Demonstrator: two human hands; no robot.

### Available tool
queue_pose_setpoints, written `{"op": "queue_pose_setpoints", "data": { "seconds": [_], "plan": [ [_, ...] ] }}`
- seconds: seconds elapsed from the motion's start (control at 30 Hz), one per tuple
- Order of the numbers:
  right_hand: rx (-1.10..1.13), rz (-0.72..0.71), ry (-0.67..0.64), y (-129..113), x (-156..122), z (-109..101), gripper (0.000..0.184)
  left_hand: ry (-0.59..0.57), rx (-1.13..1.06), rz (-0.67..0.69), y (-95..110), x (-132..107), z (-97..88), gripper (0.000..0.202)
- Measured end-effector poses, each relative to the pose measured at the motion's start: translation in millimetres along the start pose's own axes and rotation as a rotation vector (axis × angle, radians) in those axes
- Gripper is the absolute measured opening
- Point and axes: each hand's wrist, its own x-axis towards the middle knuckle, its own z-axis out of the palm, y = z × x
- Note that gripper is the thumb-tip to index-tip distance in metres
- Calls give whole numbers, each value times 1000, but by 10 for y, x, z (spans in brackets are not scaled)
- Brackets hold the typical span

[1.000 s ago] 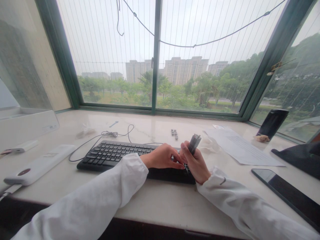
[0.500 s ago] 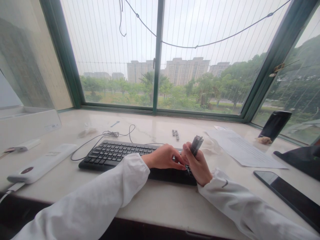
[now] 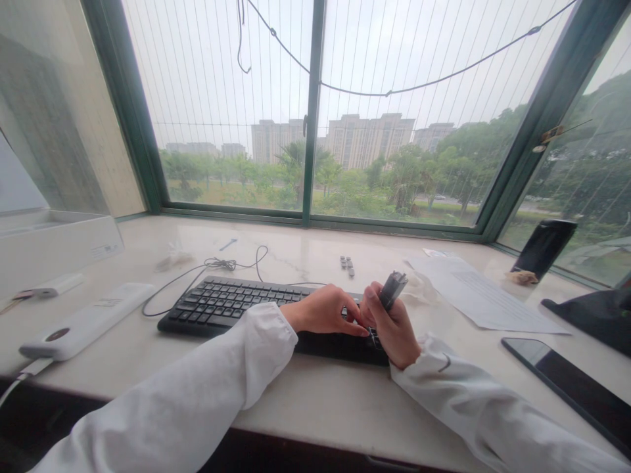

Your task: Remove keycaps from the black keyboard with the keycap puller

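A black keyboard (image 3: 217, 305) lies before me, its right part covered by my hands. My right hand (image 3: 397, 325) is wrapped round a dark grey tool (image 3: 394, 289), seemingly a keycap puller, held upright and tilted, with its blocky notched end up. Thin pale wires show low at its fingers, over the right-hand keys. My left hand (image 3: 328, 310) reaches across the keyboard, thumb and fingers pinched together against the right hand's lower side. What lies between those fingertips is hidden. Several loose grey keycaps (image 3: 347, 265) sit on the table behind the keyboard.
A coiled cable (image 3: 221, 264) lies behind the keyboard. White power bank (image 3: 89, 322) and white box (image 3: 59, 246) are at left. Paper sheets (image 3: 483, 295), a phone (image 3: 566, 387) and a black upright object (image 3: 545, 246) are at right. A window frame (image 3: 310, 164) borders the table's back.
The tool's upper end has tilted slightly to the right in my right hand. Both hands otherwise keep their places, and the view has shifted a little.
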Motion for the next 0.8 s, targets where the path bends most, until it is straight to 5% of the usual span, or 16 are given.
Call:
{"op": "queue_pose_setpoints", "data": {
  "seconds": [0.8],
  "plan": [
    [-340, -164, -89, 27, -124, -55, 34, 24, 62, 22, -6, -3, 3, 30]
  ]
}}
